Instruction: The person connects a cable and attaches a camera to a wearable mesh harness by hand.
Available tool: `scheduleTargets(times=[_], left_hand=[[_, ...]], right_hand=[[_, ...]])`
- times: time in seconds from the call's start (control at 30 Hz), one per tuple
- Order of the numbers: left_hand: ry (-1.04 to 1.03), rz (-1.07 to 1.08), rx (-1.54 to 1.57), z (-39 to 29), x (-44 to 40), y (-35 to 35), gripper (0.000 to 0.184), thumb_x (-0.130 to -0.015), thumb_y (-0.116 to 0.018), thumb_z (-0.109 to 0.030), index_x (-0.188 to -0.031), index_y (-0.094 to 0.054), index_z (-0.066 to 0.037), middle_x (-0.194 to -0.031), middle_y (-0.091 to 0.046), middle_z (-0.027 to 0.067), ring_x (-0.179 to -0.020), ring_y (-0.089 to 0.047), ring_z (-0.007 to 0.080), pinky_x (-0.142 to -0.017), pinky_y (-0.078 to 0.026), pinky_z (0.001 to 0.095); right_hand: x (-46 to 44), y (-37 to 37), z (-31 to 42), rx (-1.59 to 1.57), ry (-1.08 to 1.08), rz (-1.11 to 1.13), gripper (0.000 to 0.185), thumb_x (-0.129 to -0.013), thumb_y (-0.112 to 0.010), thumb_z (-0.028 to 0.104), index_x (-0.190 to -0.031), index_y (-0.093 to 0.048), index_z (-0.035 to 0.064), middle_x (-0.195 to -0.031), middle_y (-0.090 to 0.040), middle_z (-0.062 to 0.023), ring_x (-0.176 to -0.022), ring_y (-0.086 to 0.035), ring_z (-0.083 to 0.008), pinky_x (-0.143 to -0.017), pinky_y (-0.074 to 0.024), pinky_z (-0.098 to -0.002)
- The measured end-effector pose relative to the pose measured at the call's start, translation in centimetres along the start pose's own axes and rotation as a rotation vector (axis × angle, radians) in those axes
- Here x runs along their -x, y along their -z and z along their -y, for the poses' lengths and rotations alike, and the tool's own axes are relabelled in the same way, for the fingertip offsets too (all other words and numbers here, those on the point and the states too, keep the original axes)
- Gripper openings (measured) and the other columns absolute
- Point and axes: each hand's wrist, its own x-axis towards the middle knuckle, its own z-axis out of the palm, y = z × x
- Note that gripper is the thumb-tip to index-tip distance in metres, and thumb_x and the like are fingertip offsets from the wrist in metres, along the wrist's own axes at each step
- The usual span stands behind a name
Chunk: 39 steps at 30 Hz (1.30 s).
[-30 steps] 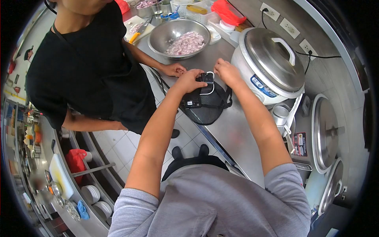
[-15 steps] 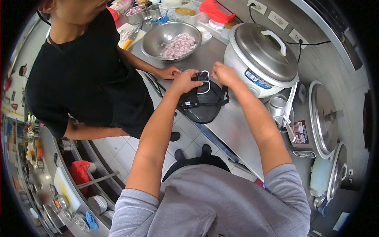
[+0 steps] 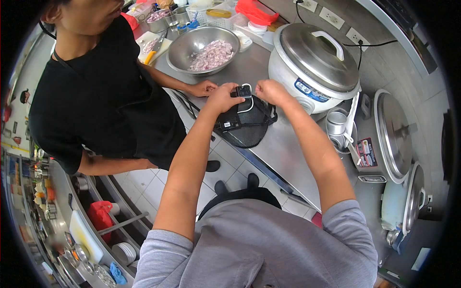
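Note:
My left hand [image 3: 223, 99] is closed around a small black camera-like device [image 3: 243, 91] with a dark screen. A white cable [image 3: 249, 106] loops around the device's right side. Just right of it, my right hand [image 3: 270, 91] is curled with fingertips together; whatever it may pinch is hidden. Beneath both lies a black mesh piece with straps [image 3: 252, 133], flat on the steel counter [image 3: 283, 149]. A black box with a small white label [image 3: 228, 125] rests on its left part.
Beside my left hand is a co-worker's hand [image 3: 204, 88]. A steel bowl of chopped pinkish pieces [image 3: 211, 54] stands behind, near an orange-handled knife [image 3: 150, 57]. To the right are a large rice cooker [image 3: 314, 65], metal cups [image 3: 336, 122] and a lidded steel pot [image 3: 394, 129].
The view has shifted slightly. Both my hands keep nearly the same pose around the device, and the co-worker's hand stays beside them.

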Motion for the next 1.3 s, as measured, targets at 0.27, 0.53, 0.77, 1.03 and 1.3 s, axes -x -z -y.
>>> scheduleTargets(times=[0.27, 0.53, 0.77, 1.03, 1.3], left_hand=[[-0.049, -0.064, -0.042, 0.1, 0.2, -0.2, 0.053, -0.074, -0.084, -0.032, -0.115, -0.068, -0.003, -0.110, -0.070, 0.0192, -0.103, -0.066, 0.0347, -0.090, -0.051, 0.0413], [-0.015, -0.038, -0.043, -0.4, 0.2, 0.0, 0.054, -0.074, -0.084, -0.031, -0.117, -0.068, -0.003, -0.109, -0.070, 0.0190, -0.102, -0.067, 0.0341, -0.089, -0.051, 0.0413], [0.009, -0.016, -0.077, -0.7, 0.3, 0.2, 0.057, -0.078, -0.084, -0.028, -0.123, -0.064, 0.000, -0.113, -0.070, 0.0185, -0.107, -0.067, 0.0286, -0.092, -0.051, 0.0374], [0.021, 0.002, -0.076, -0.9, 0.3, 0.3, 0.059, -0.077, -0.084, -0.029, -0.124, -0.063, 0.000, -0.114, -0.070, 0.0194, -0.109, -0.067, 0.0303, -0.094, -0.051, 0.0374], [0.024, -0.016, -0.074, -1.4, 0.6, 0.4, 0.060, -0.077, -0.085, -0.029, -0.126, -0.063, -0.001, -0.116, -0.069, 0.0197, -0.110, -0.067, 0.0310, -0.094, -0.051, 0.0382]], right_hand=[[0.8, -0.8, 1.2, -0.111, -0.064, -0.055, 0.014, -0.083, -0.065, 0.019, -0.086, -0.070, 0.0068, -0.085, -0.071, -0.0169, -0.082, -0.069, -0.0383, -0.074, -0.0539, -0.0468], [0.9, -1.2, 1.3, -0.127, -0.053, -0.068, 0.015, -0.084, -0.066, 0.020, -0.089, -0.069, 0.0065, -0.084, -0.071, -0.0165, -0.081, -0.068, -0.0381, -0.073, -0.0536, -0.0470], [1.2, -1.8, 1.1, -0.221, -0.099, -0.037, 0.016, -0.084, -0.067, 0.018, -0.095, -0.069, 0.0066, -0.088, -0.072, -0.0139, -0.084, -0.070, -0.0351, -0.075, -0.0546, -0.0452], [2.0, -3.0, 1.6, -0.372, -0.159, -0.149, 0.014, -0.082, -0.068, 0.014, -0.091, -0.069, 0.0021, -0.083, -0.071, -0.0181, -0.080, -0.070, -0.0349, -0.074, -0.0540, -0.0421], [2.6, -5.6, 1.8, -0.583, -0.291, -0.303, 0.019, -0.081, -0.071, 0.012, -0.094, -0.070, -0.0017, -0.085, -0.073, -0.0184, -0.078, -0.072, -0.0291, -0.074, -0.0551, -0.0369]])
